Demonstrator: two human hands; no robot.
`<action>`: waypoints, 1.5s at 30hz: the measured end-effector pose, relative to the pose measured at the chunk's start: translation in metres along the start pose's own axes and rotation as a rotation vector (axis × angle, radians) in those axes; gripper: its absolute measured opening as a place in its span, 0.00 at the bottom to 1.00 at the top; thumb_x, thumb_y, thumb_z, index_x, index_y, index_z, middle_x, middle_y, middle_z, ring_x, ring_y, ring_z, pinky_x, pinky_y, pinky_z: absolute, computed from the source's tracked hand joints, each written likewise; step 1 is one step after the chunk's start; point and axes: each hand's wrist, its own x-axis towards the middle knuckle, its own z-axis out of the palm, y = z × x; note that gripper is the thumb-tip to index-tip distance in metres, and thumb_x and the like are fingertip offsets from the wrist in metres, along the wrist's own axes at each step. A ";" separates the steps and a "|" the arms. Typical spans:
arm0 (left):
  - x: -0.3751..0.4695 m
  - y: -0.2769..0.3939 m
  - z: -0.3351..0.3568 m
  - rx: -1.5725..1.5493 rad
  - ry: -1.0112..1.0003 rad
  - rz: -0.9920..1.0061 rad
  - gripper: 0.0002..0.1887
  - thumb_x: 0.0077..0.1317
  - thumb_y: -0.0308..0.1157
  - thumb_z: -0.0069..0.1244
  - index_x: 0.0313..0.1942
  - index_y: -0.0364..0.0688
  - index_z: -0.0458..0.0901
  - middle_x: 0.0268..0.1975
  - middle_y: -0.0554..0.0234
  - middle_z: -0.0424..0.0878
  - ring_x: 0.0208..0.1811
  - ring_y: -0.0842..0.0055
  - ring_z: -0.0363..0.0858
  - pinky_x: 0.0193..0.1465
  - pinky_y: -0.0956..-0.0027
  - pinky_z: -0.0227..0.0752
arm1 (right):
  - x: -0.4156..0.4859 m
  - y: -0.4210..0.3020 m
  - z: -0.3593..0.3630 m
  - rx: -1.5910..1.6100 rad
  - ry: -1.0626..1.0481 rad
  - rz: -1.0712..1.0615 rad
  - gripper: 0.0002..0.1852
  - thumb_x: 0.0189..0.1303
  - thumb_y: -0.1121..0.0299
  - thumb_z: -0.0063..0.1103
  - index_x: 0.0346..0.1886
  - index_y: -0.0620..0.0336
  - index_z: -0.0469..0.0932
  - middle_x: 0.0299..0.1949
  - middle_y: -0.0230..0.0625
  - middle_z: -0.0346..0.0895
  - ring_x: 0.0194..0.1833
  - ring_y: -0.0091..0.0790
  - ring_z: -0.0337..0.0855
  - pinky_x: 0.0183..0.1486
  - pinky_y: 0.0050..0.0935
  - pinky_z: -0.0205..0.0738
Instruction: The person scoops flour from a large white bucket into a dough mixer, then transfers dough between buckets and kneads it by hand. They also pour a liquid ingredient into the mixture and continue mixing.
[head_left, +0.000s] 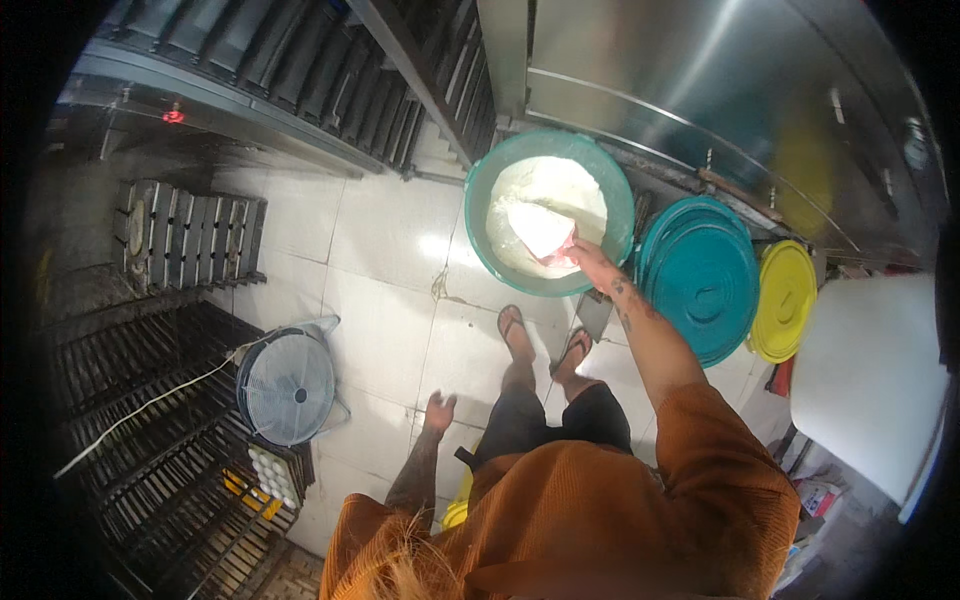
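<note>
My right hand (591, 264) grips the near end of a pink scoop (551, 259), which is heaped with white powder like flour. The scoop is over a large round green plastic tub (480, 244) that stands on the floor and holds more of the white powder (551, 176). Whether the scoop touches the powder below it cannot be told. My left hand (440, 412) hangs at my side above the tiled floor, fingers apart, with nothing in it.
Teal lids (701, 300) and a yellow lid (784, 300) lean right of the tub. A floor fan (289, 388) with a cable stands at left beside dark racks (150, 420). Stainless steel doors (645, 60) rise behind the tub. A white tabletop (870, 375) is at right.
</note>
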 end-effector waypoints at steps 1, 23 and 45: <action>-0.011 -0.023 -0.006 0.007 -0.012 0.002 0.41 0.71 0.48 0.58 0.72 0.25 0.61 0.73 0.32 0.68 0.74 0.52 0.69 0.75 0.57 0.64 | -0.016 -0.013 -0.001 0.003 -0.008 0.022 0.30 0.66 0.57 0.58 0.65 0.68 0.75 0.60 0.41 0.77 0.63 0.36 0.71 0.69 0.32 0.60; -0.309 0.325 0.142 -0.072 0.228 1.572 0.23 0.69 0.29 0.59 0.63 0.36 0.76 0.62 0.46 0.78 0.65 0.55 0.75 0.70 0.54 0.67 | -0.591 -0.189 -0.109 0.326 0.157 -0.788 0.15 0.71 0.58 0.54 0.36 0.60 0.79 0.30 0.29 0.75 0.32 0.23 0.74 0.36 0.27 0.70; -0.590 0.471 0.208 0.266 0.566 2.224 0.32 0.58 0.40 0.68 0.63 0.48 0.77 0.64 0.52 0.70 0.58 0.52 0.76 0.61 0.49 0.73 | -0.709 -0.303 -0.231 -1.900 0.874 -0.455 0.25 0.49 0.41 0.70 0.42 0.48 0.89 0.35 0.36 0.88 0.40 0.46 0.88 0.47 0.43 0.79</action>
